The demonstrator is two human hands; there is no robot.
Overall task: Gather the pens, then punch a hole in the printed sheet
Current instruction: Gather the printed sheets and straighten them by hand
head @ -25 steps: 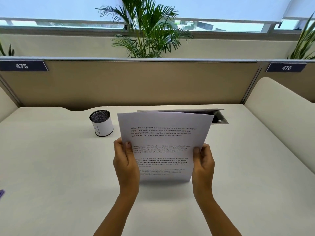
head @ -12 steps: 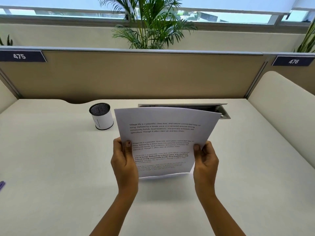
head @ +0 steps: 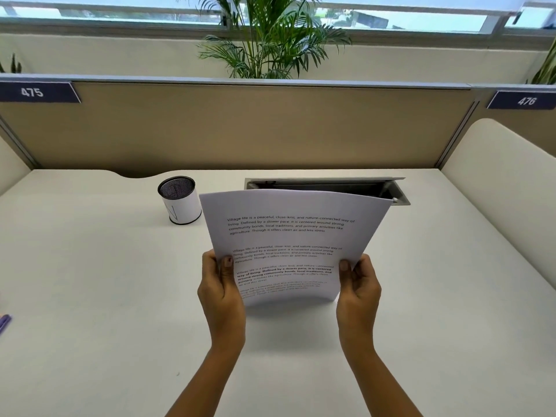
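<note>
A white printed sheet [head: 288,236] with several paragraphs of text is held up above the desk, tilted back and bowed. My left hand [head: 221,291] pinches its lower left edge, thumb on the printed side. My right hand [head: 358,288] pinches the lower right edge the same way. A mesh pen cup [head: 179,200] with a white wrap stands upright at the back, left of the sheet. A purple pen tip [head: 4,322] shows at the far left edge of the desk. No hole punch is in view.
The white desk [head: 105,296] is bounded by a tan partition [head: 240,127] at the back and a cream side panel [head: 505,191] on the right. An open cable tray [head: 325,185] lies behind the sheet. A potted palm [head: 270,40] stands beyond the partition.
The sheet has been raised a little and bows more across its width. Both hands keep their grip on its lower edges.
</note>
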